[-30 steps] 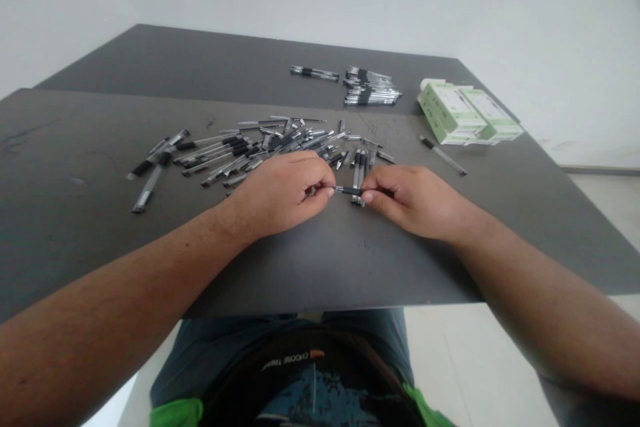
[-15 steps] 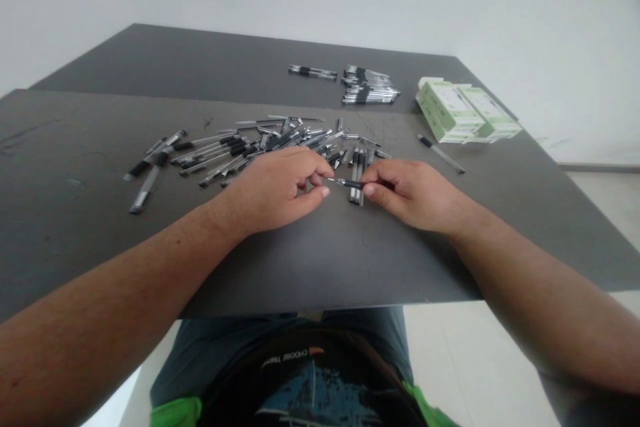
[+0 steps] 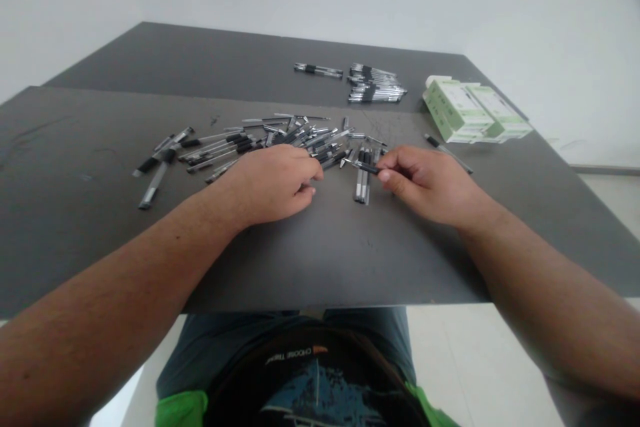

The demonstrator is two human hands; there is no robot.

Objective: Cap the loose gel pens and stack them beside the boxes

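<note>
Between thumb and fingers of my right hand [image 3: 427,183] is an uncapped pen [image 3: 367,167] with a black grip, its metal tip pointing left. That pen crosses above a short row of capped pens [image 3: 361,187] lying side by side on the table. My left hand [image 3: 280,183] hovers at the near edge of a loose heap of pen parts [image 3: 305,133]. Its thumb and forefinger are apart, with nothing visible between them; the other fingers are partly hidden. The heap mixes clear barrels, black grips, refills and caps.
Several finished-looking pens [image 3: 377,93] lie stacked at the back, beside a smaller bundle [image 3: 319,70]. Green and white boxes [image 3: 463,110] stand at the right, with a single pen [image 3: 449,153] in front. More pens [image 3: 157,177] lie at the left of the dark table [image 3: 320,260].
My right hand has moved right and slightly up with the pen, away from my left hand. My left hand has drawn back a little to the left, off the pen's tip.
</note>
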